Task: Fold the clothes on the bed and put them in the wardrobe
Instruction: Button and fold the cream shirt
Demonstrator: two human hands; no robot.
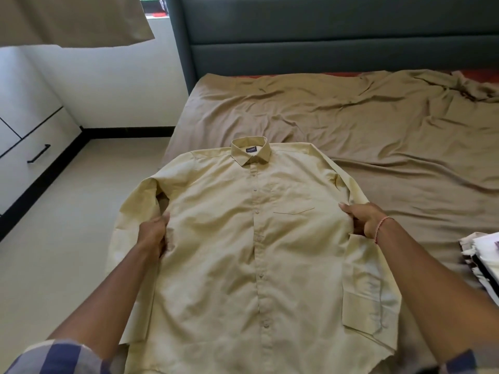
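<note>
Yellow dress shirt [259,238] flat on bed [378,136], frame centre.
Left hand [154,233] grips its left side; right hand [361,218] grips its right side.

Nothing here I can read.
The only lettering is on the small dark blue label [251,150] inside the collar [263,151] of the shirt [229,252], white print too small to make out.

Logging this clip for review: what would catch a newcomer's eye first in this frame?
A pale yellow shirt lies buttoned and face up, collar pointing away from the camera, spread over the near corner of the brown-sheeted bed. The left hand and right hand grip its two sides at about chest height. A small stack of other clothes sits at the right edge.
</note>
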